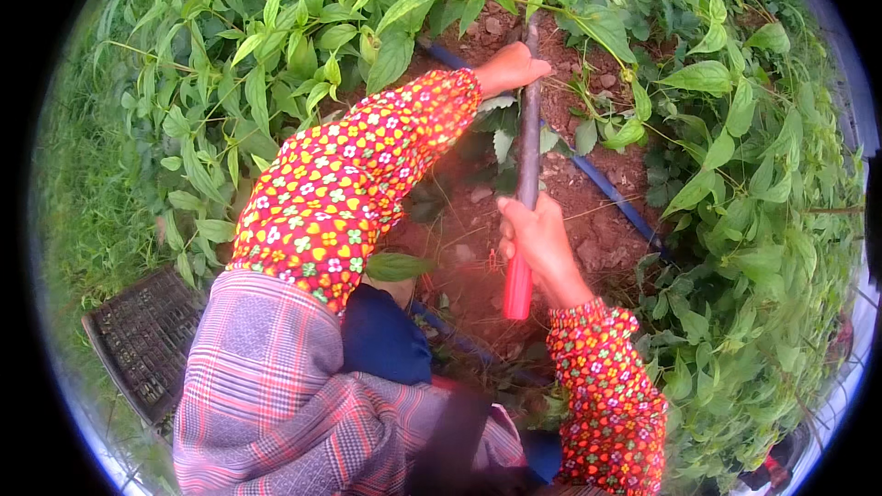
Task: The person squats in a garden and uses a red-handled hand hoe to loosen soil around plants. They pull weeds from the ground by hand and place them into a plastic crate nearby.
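Note:
A long metal tool shaft (529, 145) with a red handle grip (517, 289) runs upright through the middle of the view, over reddish soil. My right hand (541, 238) is closed around it at the top of the red grip. Farther up, my left hand (511, 70) is closed at the shaft, with its thumb pointing right. Green leaves hide the far end of the tool, so its head cannot be seen. Small serrated leaves (504, 145) lie beside and under the shaft. Both forearms wear red sleeves with a flower pattern.
A blue drip hose (613, 194) crosses the soil diagonally beneath the shaft. Dense leafy plants (730, 124) stand on both sides and overhang the top. A dark plastic crate (141, 337) sits at the lower left. Stones (608, 80) lie in the soil.

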`<state>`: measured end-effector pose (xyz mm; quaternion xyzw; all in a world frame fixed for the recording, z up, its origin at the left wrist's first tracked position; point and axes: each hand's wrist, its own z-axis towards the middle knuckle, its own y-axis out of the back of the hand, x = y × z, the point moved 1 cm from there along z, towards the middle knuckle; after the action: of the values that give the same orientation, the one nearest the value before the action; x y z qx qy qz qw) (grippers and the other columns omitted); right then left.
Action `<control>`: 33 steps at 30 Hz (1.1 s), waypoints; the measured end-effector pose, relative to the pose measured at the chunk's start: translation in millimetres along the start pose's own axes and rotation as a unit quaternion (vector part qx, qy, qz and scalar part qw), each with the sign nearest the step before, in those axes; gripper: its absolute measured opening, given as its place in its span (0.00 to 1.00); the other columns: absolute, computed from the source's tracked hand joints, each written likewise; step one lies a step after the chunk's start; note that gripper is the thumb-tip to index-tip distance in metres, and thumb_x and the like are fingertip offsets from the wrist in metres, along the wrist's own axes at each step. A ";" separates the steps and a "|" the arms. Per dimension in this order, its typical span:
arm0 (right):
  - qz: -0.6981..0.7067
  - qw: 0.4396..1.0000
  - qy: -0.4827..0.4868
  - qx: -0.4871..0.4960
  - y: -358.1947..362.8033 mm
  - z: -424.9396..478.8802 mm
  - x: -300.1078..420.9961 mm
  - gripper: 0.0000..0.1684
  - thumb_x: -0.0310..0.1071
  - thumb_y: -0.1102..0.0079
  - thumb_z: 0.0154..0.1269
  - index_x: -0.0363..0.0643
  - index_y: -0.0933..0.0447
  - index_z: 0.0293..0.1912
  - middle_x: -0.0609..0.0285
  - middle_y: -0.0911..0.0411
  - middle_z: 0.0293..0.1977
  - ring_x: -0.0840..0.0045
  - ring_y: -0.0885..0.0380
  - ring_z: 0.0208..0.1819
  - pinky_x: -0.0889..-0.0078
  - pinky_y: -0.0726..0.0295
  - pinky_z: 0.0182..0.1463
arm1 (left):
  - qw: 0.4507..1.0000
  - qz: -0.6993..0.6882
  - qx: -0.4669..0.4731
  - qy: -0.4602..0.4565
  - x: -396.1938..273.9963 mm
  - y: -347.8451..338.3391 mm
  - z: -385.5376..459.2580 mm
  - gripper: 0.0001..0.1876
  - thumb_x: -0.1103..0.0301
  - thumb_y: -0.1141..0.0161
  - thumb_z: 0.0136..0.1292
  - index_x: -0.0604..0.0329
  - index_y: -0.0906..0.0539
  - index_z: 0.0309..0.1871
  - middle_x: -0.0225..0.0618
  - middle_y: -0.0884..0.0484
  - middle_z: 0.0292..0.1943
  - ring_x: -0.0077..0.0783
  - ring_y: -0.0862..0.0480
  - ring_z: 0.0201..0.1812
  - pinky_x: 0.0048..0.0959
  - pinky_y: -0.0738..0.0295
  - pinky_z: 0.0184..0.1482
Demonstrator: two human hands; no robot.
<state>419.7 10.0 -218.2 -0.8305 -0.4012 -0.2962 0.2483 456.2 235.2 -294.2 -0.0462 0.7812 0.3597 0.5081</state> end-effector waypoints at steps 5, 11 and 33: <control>-0.013 0.999 -0.037 0.006 16.0 -2.5 7.1 0.09 0.29 0.48 0.58 0.34 0.36 0.33 0.65 0.35 0.16 0.82 0.37 0.10 0.79 0.38 0.11 | 0.997 -0.070 -0.044 -0.010 42.6 -32.6 25.4 0.15 0.61 0.47 0.50 0.64 0.23 0.35 0.36 0.22 0.23 0.33 0.22 0.29 0.28 0.29 0.32; 0.018 0.999 -0.041 0.004 0.3 -6.8 8.4 0.09 0.29 0.49 0.58 0.35 0.37 0.32 0.64 0.35 0.16 0.82 0.37 0.10 0.79 0.38 0.11 | 0.997 -0.069 0.004 0.043 11.1 -14.9 6.1 0.15 0.61 0.46 0.49 0.67 0.25 0.30 0.41 0.23 0.24 0.35 0.22 0.27 0.31 0.29 0.30; -0.091 0.978 0.086 -0.167 80.1 -144.4 -88.7 0.11 0.28 0.38 0.53 0.40 0.34 0.29 0.69 0.31 0.14 0.89 0.34 0.12 0.84 0.35 0.14 | 0.942 0.242 -0.104 -0.208 62.1 -32.3 33.8 0.13 0.66 0.41 0.44 0.61 0.20 0.35 0.46 0.20 0.33 0.47 0.20 0.37 0.41 0.26 0.40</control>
<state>398.0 -174.4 -192.3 -0.7917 -0.3969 -0.4508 0.1114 466.3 250.2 -369.8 0.1674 0.6040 0.5529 0.5490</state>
